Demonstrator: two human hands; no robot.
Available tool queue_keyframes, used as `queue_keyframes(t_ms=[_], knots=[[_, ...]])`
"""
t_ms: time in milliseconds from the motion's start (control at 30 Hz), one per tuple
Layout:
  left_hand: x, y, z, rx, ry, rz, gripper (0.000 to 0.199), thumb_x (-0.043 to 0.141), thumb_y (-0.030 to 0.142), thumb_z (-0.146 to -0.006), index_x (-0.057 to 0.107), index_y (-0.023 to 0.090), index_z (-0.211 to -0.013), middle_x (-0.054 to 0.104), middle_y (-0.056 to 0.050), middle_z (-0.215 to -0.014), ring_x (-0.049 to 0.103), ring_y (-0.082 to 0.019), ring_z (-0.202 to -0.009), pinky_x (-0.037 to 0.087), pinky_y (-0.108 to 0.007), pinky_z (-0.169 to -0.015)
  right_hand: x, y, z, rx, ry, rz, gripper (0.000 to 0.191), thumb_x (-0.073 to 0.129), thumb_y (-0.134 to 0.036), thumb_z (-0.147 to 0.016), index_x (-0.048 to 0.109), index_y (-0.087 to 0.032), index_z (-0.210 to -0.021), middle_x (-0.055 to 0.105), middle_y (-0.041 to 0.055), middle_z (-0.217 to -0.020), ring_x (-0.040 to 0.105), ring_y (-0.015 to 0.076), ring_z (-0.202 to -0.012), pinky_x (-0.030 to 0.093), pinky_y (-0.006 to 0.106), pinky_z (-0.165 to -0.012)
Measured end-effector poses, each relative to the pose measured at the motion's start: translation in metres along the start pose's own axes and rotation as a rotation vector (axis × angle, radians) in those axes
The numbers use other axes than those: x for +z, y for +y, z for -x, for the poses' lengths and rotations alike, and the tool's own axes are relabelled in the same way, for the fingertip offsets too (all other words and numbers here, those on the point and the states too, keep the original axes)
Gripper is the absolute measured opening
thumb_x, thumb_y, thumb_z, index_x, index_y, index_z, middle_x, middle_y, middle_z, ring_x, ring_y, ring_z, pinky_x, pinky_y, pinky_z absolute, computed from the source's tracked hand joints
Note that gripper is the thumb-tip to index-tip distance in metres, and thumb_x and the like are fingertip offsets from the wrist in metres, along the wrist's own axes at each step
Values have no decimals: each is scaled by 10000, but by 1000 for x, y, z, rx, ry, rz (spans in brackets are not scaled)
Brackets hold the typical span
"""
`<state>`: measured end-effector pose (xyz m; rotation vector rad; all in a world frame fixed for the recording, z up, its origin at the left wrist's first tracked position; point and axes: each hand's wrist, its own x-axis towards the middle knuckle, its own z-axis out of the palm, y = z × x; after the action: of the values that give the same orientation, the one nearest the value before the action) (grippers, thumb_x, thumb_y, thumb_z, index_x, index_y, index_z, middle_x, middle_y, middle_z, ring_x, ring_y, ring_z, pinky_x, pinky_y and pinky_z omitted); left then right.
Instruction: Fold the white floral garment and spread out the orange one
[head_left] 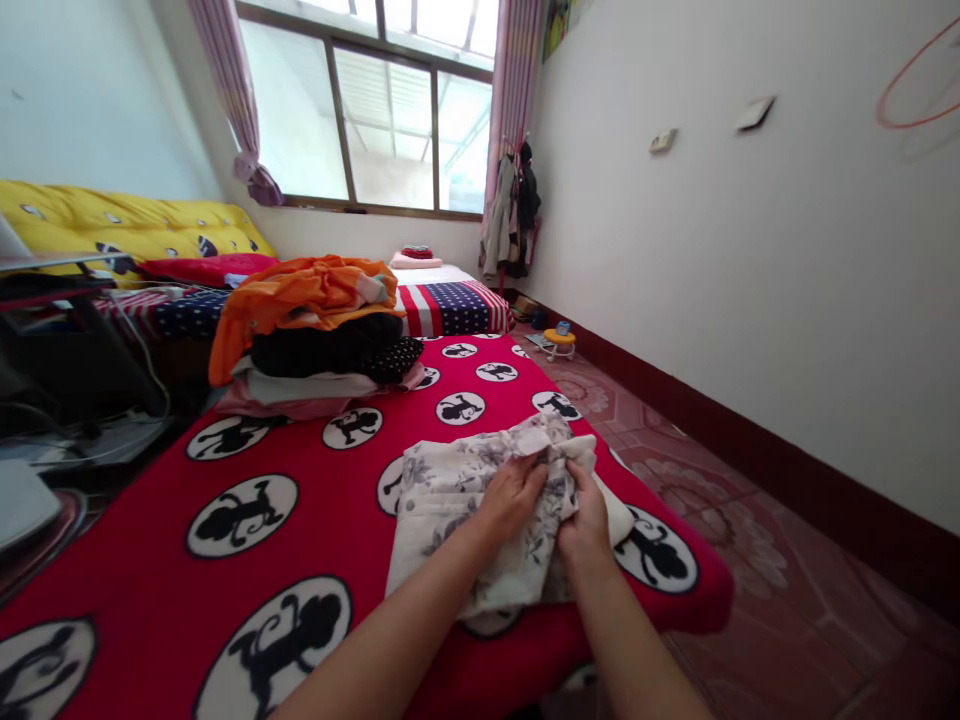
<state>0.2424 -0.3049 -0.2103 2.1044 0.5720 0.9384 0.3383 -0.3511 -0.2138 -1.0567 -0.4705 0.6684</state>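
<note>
Holding floral garment [450, 490], left hand [512, 497], right hand [583, 510]

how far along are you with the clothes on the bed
Looks done: the stacked black and pale garments on the red monkey-print blanket, though their folds are hard to judge. In hand: a cream floral cloth garment, gripped by the left hand and right hand. Left: the bright orange garment lying rumpled atop the stack.

Two bare forearms [405, 625] angled inward, left hand [512, 497] and right hand [585, 512] just beside each other, fingers curled downward.
</note>
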Motion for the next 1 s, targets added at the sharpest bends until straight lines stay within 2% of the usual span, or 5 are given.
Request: queue_keyframes(t_ms=[200,333,600,800,1000], knots=[[25,-6,-5,30,-148,-382,318,446,301,-937,611,234,-1200,524,-99,-1344,453,-268,-1268,301,-514,-1101,-43,10,-9,125,149,25,330,635,-330,-603,594,-185,-896,705,36,-809,689,218,-744,568,335,-696],[27,-8,-6,45,-189,-501,352,524,225,-876,596,225,-1221,484,-126,-1371,391,-305,-1310,301,-544,-1087,-54,5,-10,-34,148,511,631,679,-367,-607,508,-148,-1173,665,122,-1068,656,262,-934,529,370,-810],[-38,-23,-20,-97,43,-607,357,550,208,-857,632,209,-1205,605,-110,-1258,535,-258,-1158,381,-384,-1012,-57,-22,-20,-452,91,1332,621,623,-291,-706,490,-152,-1296,535,164,-1281,478,320,-1200,382,418,-997],[-79,-51,-11,-258,60,-703,216,561,243,-849,702,201,-1008,689,-83,-955,610,-226,-949,425,-295,-847,-45,-30,-50,-364,-99,1123,221,582,-345,-776,695,-190,-885,698,79,-952,597,244,-942,419,355,-895],[-80,-59,0,-262,284,-592,212,525,226,-853,698,178,-967,659,-77,-913,610,-221,-897,449,-300,-828,-47,-25,-88,-265,73,906,379,553,-417,-743,644,-117,-956,694,94,-853,627,210,-744,482,334,-720]])
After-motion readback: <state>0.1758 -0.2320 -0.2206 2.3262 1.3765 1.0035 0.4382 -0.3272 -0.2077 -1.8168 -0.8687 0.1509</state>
